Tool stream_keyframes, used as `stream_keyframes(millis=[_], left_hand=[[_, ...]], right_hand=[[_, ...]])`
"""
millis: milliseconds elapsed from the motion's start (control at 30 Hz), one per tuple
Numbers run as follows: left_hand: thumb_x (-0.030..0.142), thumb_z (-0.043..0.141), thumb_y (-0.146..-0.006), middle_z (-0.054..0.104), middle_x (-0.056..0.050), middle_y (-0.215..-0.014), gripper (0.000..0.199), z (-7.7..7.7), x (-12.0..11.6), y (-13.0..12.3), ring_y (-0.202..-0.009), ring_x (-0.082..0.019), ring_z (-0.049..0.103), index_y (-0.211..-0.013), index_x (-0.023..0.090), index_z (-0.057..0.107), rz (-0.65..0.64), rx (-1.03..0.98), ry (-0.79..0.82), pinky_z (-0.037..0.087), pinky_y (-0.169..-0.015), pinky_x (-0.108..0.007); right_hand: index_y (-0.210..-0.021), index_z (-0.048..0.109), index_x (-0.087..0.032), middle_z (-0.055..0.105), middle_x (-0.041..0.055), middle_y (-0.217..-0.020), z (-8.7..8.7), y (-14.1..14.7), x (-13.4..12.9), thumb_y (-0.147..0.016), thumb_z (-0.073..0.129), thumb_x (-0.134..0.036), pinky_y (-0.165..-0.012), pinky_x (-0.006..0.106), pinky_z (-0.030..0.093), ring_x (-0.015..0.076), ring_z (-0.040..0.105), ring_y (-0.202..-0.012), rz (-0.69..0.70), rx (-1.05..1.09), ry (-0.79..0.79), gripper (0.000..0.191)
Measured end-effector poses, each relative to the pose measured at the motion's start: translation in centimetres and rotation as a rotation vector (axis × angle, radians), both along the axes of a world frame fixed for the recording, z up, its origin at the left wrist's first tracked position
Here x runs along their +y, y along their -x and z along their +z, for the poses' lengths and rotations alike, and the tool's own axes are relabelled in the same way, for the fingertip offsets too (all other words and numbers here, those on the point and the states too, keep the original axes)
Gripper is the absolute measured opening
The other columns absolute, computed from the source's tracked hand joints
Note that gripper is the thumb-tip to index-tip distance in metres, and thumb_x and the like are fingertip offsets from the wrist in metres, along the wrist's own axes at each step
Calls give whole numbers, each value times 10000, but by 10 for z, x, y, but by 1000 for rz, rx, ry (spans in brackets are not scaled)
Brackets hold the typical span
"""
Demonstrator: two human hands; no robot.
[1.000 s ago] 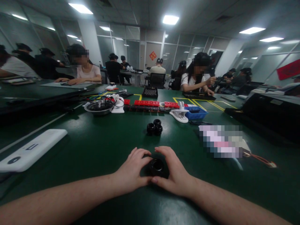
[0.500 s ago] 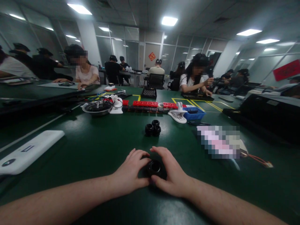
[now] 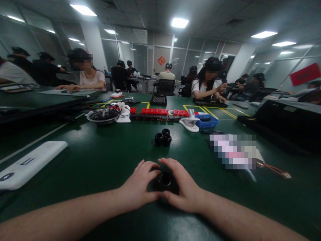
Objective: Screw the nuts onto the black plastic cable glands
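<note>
A glossy black round pot-like piece with a hole in its top (image 3: 165,179) stands on the green table between my hands. My left hand (image 3: 142,182) curves round its left side, fingers behind and thumb in front. From the right, my right hand (image 3: 184,185) cups it in the same way, and the two thumbs nearly meet at its front. Parts of its sides are covered by my fingers. Straight ahead, three similar black round pieces (image 3: 166,138) sit in a tight cluster, apart from my hands.
A white oblong device (image 3: 35,164) lies at left. Across the middle are a metal bowl (image 3: 103,117), red strips (image 3: 154,111), a white clamp (image 3: 191,122) and a blue bin (image 3: 207,121). A blurred-out packet (image 3: 233,152) lies at right. People sit across the table.
The view has shifted slightly. My hands stay round the black piece with hardly any movement. Across the table at left, a person's hands have moved closer together.
</note>
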State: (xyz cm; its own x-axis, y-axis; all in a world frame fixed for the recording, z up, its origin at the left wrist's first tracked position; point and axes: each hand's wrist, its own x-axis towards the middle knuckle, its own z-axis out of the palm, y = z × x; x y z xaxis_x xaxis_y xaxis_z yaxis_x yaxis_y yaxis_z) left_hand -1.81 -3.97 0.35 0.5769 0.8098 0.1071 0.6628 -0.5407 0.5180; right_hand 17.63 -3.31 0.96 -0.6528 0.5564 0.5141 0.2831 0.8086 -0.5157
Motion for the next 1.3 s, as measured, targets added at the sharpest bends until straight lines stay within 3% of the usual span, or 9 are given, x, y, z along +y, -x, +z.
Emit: stream_keyframes(millis=[167,267,400,600,667,733,867,1100,1300], left_hand=[[410,620,-688,477,-69,-1145,402,1,-1,-1,-1105,-262,410,-1041,231,549,16,17,1,155,-1022,-529],[388,616,-695,480,-64,-1133,423,3,-1,-2,-1094,-250,418,-1075,225,526,14,12,6,155,-1026,-521],[390,621,-696,476,-54,-1139,451,3,-1,-1,-1097,-242,414,-1104,236,505,12,-4,3,150,-1028,-517],[429,614,-699,482,-58,-1131,404,3,-2,-2,-1090,-255,416,-1046,235,545,13,-4,3,154,-1022,-524],[388,623,-696,487,-57,-1120,392,6,-3,-3,-1083,-254,420,-1045,231,543,20,-4,-3,164,-1021,-517],[349,621,-697,491,-53,-1107,383,7,-4,-3,-1069,-247,428,-1052,231,535,23,-10,-8,182,-1015,-512],[399,614,-702,488,-59,-1120,403,5,-3,-2,-1079,-247,425,-1058,228,532,18,-22,-9,173,-1018,-513],[449,611,-696,475,-65,-1155,428,-1,0,-1,-1108,-259,407,-1062,238,544,12,-8,5,145,-1028,-522],[371,625,-694,490,-54,-1121,420,4,-1,-2,-1077,-255,425,-1080,236,530,10,-23,-6,178,-1013,-527]], right_hand=[[-1159,372,-167,493,124,-1046,-3,3,0,-674,625,-478,-814,443,421,267,488,-946,-152,-5,44,629],[-1178,352,-186,500,95,-1047,0,2,-1,-763,529,-274,-816,395,432,219,497,-932,-22,22,80,460],[-1263,251,-179,430,104,-1198,3,-1,-2,-746,411,-140,-913,386,381,206,435,-1086,153,49,104,543],[-1171,347,-173,471,112,-1070,-2,3,0,-686,623,-391,-825,417,420,250,477,-965,-79,42,79,599],[-1112,392,-185,499,86,-992,-3,4,0,-690,625,-350,-775,391,442,226,498,-889,-100,38,81,510],[-1119,391,-193,508,77,-996,-2,4,-1,-725,545,-237,-779,366,445,204,508,-887,-12,56,77,425],[-1245,277,-173,450,111,-1172,1,2,-2,-712,460,-183,-882,386,402,221,464,-1051,143,68,57,564],[-1197,331,-178,480,117,-1079,-2,5,0,-647,664,-451,-826,418,423,252,482,-965,-88,8,33,699],[-1233,282,-181,474,107,-1127,2,3,-3,-706,482,-176,-855,380,416,218,484,-1013,61,49,34,563]])
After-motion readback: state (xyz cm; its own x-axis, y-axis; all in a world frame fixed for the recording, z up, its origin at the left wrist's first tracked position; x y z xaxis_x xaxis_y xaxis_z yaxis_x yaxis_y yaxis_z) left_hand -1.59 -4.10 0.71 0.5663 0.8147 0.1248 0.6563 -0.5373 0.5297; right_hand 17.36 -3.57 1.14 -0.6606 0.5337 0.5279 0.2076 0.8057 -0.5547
